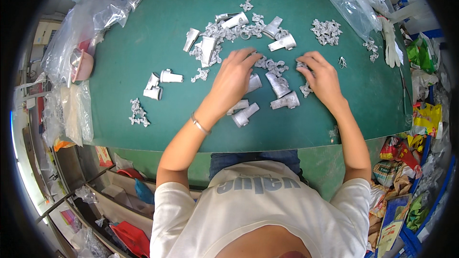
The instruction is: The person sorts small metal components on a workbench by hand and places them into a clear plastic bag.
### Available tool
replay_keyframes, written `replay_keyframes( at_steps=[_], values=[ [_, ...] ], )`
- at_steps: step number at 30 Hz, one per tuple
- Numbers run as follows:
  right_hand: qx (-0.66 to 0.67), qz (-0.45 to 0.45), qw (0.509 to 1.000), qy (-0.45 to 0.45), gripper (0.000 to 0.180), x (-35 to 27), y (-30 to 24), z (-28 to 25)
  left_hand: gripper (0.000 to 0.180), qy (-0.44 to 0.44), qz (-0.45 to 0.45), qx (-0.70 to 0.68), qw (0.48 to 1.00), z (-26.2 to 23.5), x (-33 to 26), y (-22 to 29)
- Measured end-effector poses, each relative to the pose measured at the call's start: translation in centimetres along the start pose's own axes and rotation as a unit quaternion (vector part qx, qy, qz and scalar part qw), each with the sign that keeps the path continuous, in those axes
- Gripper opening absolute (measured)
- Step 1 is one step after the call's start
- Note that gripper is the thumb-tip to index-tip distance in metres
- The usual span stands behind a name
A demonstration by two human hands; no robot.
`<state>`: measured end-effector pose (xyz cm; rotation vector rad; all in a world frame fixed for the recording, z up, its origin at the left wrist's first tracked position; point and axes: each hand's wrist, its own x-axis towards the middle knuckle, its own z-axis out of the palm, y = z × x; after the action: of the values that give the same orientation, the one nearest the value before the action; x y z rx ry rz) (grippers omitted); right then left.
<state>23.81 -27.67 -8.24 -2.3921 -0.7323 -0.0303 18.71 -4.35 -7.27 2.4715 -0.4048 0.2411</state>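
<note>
My left hand [234, 75] is over the middle of the green table, fingers curled at the edge of a pile of small grey metal castings [271, 66]. Its fingertips are blurred, so whether they grip a piece cannot be made out. To its right, my right hand [321, 77] pinches a small metal casting [301, 65] between thumb and fingers. Another small casting [306, 89] lies just below that hand. Between and below my hands are several larger tapered metal tubes, among them one tube [277, 85] leaning by the pile and another [246, 114] nearer me.
A bigger mixed heap [224, 31] of castings and tubes lies farther back. Separate clusters sit at the back right [326, 32] and front left [138, 113]. Three tubes [153, 86] group at left. Plastic bags [354, 5], a pink container [83, 65] and a glove [390, 43] line the edges.
</note>
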Motion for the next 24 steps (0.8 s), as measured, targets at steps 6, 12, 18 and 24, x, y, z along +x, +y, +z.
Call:
replay_keyframes(
  at_steps=[6, 12, 18, 24],
  values=[
    [0.028, 0.11, 0.989, -0.099, 0.02, -1.9, 1.1, -4.0, 0.029, -0.112, 0.022, 0.014, 0.993, 0.1, 2.7, -1.0],
    [0.002, 0.036, 0.997, -0.064, 0.038, -3.6, -2.4, -4.1, 0.019, -0.071, 0.026, 0.018, 0.997, -0.3, 1.7, -1.3],
    [0.125, 0.091, 0.987, 0.033, 0.017, -5.3, -0.8, -1.5, 0.018, -0.058, 0.014, -0.109, 0.992, -0.8, 0.7, -0.2],
    [0.649, 0.345, 0.676, 0.055, 0.024, -5.9, -2.1, -1.8, 0.021, -0.068, -0.006, -0.098, 0.993, -0.7, 0.1, 1.0]
  ],
)
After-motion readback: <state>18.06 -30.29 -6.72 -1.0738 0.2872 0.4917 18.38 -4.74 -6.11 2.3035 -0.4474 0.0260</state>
